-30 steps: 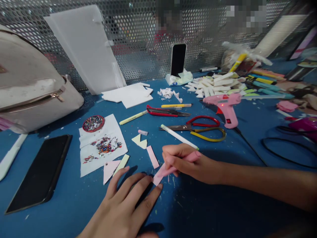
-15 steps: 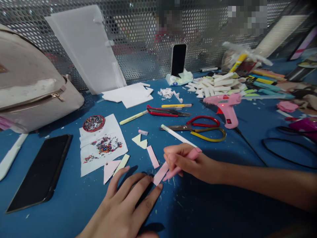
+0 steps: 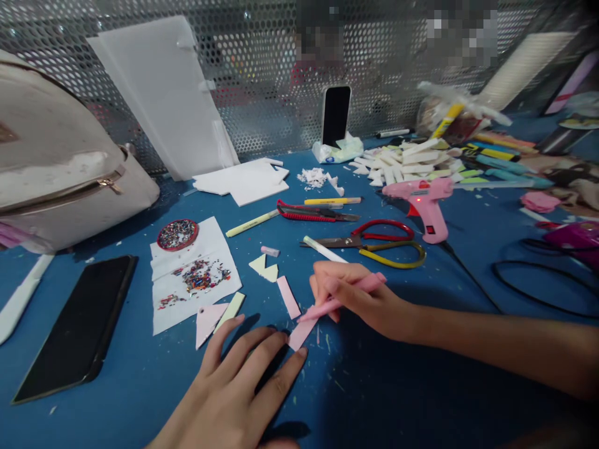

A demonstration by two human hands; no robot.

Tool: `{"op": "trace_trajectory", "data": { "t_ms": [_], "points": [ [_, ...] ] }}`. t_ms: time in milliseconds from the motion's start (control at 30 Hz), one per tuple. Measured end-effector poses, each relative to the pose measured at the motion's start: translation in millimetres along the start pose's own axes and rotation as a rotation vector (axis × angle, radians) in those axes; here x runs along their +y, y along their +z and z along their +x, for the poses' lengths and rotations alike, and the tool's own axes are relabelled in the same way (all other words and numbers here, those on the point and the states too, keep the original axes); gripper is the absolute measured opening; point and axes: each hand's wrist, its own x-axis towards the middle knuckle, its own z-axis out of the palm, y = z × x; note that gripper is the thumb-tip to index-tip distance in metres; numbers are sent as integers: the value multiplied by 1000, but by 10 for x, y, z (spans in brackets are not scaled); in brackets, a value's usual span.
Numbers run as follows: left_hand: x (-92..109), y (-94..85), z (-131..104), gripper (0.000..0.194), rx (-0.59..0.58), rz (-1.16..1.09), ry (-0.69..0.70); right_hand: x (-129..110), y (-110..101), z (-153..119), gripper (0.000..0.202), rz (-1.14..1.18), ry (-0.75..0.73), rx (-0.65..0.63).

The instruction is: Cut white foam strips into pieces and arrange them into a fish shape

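My right hand [image 3: 362,296] is closed around a pink marker [image 3: 327,305], its tip at the upper left part of a small pink strip [image 3: 302,335]. Spread on the blue table, my left hand [image 3: 243,374] has two fingertips at the strip's lower left end. Just above lies another pink strip [image 3: 289,297]. A pink triangular piece [image 3: 209,321] and a pale green strip [image 3: 230,312] are beside my left fingers. A pale zigzag piece [image 3: 264,268] and a small pink cap [image 3: 270,251] lie further back.
Scissors [image 3: 374,242], a white marker [image 3: 322,248], a red cutter [image 3: 309,212] and a pink glue gun [image 3: 423,202] lie beyond my right hand. Beads on white paper [image 3: 168,312], a dark phone [image 3: 77,327] and a bag [image 3: 70,162] are at left.
My right hand has shifted the pink marker's tip up and left, from the strip's lower right edge to its upper left side. My left hand stays in place.
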Motion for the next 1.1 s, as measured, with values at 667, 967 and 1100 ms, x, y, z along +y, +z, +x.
{"op": "trace_trajectory", "data": {
  "t_ms": [667, 967, 1100],
  "points": [
    [72, 37, 10, 45, 40, 13, 102, -47, 27, -75, 39, 17, 65, -81],
    [50, 20, -2, 36, 166, -62, 29, -72, 27, -52, 41, -21, -23, -36],
    [34, -60, 2, 44, 50, -27, -73, -68, 11, -52, 49, -30, 18, 23]
  ]
}}
